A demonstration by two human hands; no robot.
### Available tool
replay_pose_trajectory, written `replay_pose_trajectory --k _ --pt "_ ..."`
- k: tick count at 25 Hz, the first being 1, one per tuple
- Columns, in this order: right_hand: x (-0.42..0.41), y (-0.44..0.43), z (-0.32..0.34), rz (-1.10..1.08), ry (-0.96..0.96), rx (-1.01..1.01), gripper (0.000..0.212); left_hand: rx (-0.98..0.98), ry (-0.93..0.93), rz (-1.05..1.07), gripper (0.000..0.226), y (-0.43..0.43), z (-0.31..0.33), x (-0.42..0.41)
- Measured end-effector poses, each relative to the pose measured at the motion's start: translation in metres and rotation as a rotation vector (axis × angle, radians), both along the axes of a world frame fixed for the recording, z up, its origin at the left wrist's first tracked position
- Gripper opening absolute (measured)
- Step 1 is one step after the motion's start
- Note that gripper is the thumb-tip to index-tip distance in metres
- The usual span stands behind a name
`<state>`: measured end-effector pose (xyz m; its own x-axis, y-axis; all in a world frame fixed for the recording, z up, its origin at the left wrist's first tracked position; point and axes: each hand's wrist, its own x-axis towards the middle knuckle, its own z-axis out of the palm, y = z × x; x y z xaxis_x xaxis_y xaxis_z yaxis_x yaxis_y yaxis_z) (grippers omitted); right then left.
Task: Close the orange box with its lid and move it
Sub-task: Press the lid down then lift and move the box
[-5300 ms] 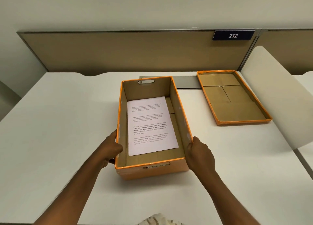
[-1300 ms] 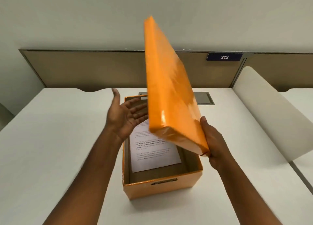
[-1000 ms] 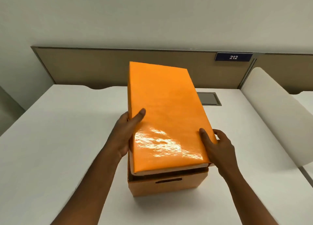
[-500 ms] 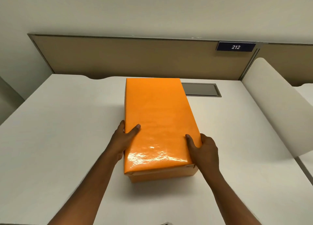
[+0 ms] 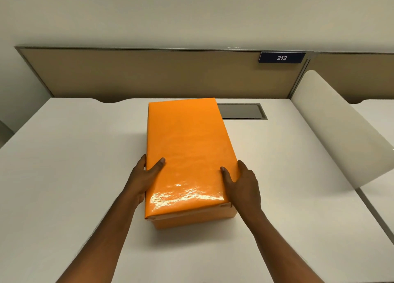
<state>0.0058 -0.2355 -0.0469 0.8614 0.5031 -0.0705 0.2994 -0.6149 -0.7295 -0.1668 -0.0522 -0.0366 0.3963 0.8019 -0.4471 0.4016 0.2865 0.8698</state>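
The orange box (image 5: 191, 219) stands on the white desk (image 5: 70, 165) in front of me, with its glossy orange lid (image 5: 187, 146) sitting flat over it. Only a strip of the box's near wall shows under the lid. My left hand (image 5: 145, 176) grips the lid's left edge, thumb on top. My right hand (image 5: 243, 184) grips the right edge the same way. The printed sheet inside is hidden.
A grey cable hatch (image 5: 243, 111) is set into the desk just behind the box on the right. A tan partition (image 5: 149, 73) with a "212" sign (image 5: 281, 57) closes off the back. A white curved divider (image 5: 341, 129) rises at the right.
The lid, earlier lying on the desk at right, was lifted, flipped over, and lowered onto the box. In the last half second it sits flat and my hands stay on its edges.
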Motion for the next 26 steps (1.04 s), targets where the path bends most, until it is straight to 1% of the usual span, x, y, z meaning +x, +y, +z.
replay_pose_trajectory --k 2,6,8,17,22,24,26 --pt "-0.002 0.0 0.001 -0.003 -0.003 -0.004 0.072 -0.012 -0.016 -0.006 0.084 0.002 -0.001 0.0" --pt "-0.006 -0.001 0.002 -0.012 -0.056 0.023 0.07 -0.009 -0.064 -0.019 0.072 0.008 -0.001 0.004" --pt "-0.004 0.0 0.001 -0.013 -0.053 0.011 0.071 -0.017 -0.06 -0.02 0.071 0.01 -0.001 0.007" --pt "0.015 0.009 -0.007 0.105 -0.063 -0.18 0.073 -0.039 0.076 -0.006 0.081 0.016 -0.01 0.015" --pt "0.021 0.007 -0.006 0.187 -0.098 -0.267 0.075 -0.053 0.067 -0.02 0.082 0.016 -0.014 0.014" --pt "0.018 0.003 -0.009 0.184 -0.046 -0.251 0.078 -0.076 0.055 -0.029 0.083 0.017 -0.016 0.012" --pt "0.018 0.002 -0.01 0.196 0.077 -0.155 0.086 -0.101 0.047 -0.027 0.084 0.017 -0.015 0.012"
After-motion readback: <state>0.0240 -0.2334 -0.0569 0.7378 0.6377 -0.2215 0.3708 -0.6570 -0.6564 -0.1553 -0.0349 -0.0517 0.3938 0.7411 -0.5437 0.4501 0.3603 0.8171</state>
